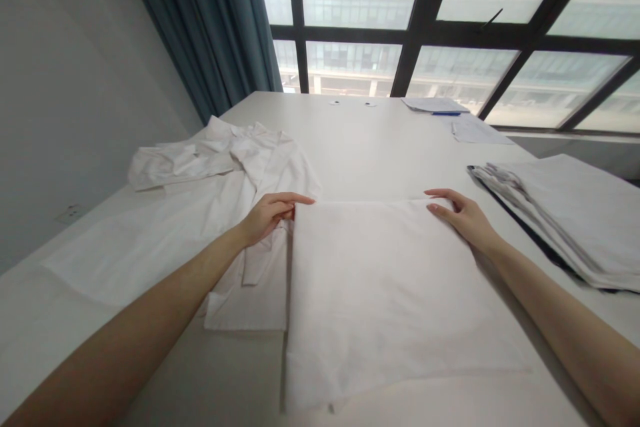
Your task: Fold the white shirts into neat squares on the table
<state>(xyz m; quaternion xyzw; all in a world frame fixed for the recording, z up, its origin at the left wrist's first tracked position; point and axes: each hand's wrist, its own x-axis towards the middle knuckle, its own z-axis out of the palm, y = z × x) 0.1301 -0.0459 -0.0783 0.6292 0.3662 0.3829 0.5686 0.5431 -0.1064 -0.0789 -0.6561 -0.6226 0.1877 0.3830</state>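
A white cloth (380, 293), folded into a rough rectangle, spreads in front of me with its near edge slightly uneven. My left hand (273, 217) is closed on its far left corner, thumb and fingers pinching the fabric. At the far right corner, my right hand (457, 213) grips the edge between its thumb and fingers. Just left of the folded cloth lies a crumpled white garment (200, 213), which looks like a shirt with sleeves; my left forearm passes over part of it.
A stack of folded white fabric (575, 213) with a dark layer beneath lies on the right of the white table (370, 147). Papers (435, 105) and a blue pen (449, 113) are near the far edge. Beyond stand a window and a blue curtain (210, 20); a wall is at left.
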